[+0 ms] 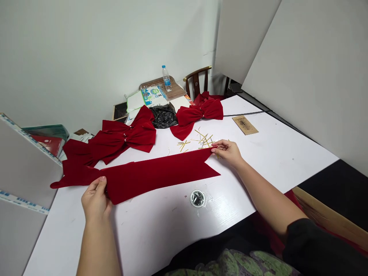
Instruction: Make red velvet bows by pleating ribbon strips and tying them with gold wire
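Observation:
A strip of dark red velvet ribbon (161, 174) is stretched between my hands above the white table (161, 237). My left hand (97, 197) pinches it near its left part, where the fabric is folded over. At the other side, my right hand (227, 152) grips the upper point of the strip's notched end. The lower point of that end hangs free. Just beyond my right fingers lie several gold twist ties (203, 141). Finished-looking red bows (115, 140) are piled at the far left, and another red bow (199, 115) rests at the back.
A crumpled black plastic bag (163, 116) sits between the bows. Behind it are papers and a water bottle (166, 78). A small cardboard piece (245, 125) lies at the right. A round cable hole (198, 198) is in the tabletop. A wooden chair (197, 82) stands behind.

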Demonstrator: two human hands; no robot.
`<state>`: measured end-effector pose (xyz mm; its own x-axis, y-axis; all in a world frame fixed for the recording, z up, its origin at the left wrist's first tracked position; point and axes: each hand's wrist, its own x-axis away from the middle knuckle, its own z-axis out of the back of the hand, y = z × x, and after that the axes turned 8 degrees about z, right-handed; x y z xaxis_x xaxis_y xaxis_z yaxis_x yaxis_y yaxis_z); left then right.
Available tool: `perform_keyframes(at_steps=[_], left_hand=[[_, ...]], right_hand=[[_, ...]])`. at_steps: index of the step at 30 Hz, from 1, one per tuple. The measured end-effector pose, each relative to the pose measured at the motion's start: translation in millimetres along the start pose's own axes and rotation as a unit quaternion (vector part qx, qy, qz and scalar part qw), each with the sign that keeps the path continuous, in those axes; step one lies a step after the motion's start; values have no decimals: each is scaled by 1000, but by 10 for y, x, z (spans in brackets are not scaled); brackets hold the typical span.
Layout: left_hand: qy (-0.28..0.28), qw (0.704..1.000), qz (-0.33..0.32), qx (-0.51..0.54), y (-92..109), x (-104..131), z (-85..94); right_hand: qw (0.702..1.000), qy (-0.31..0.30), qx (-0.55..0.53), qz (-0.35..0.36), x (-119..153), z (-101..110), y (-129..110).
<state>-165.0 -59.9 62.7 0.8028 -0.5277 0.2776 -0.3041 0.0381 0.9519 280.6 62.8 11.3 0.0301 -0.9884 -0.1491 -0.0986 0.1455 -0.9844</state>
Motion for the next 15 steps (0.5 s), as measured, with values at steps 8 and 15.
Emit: perform_keyframes(at_steps=[8,15], left_hand=[[-2,1000,-1,-4,1,-10,7],[1,1000,-1,-2,0,-18,11]], right_hand=[[1000,19,-11,1,18,-13,18],[999,32,-20,2,12,-19,23]])
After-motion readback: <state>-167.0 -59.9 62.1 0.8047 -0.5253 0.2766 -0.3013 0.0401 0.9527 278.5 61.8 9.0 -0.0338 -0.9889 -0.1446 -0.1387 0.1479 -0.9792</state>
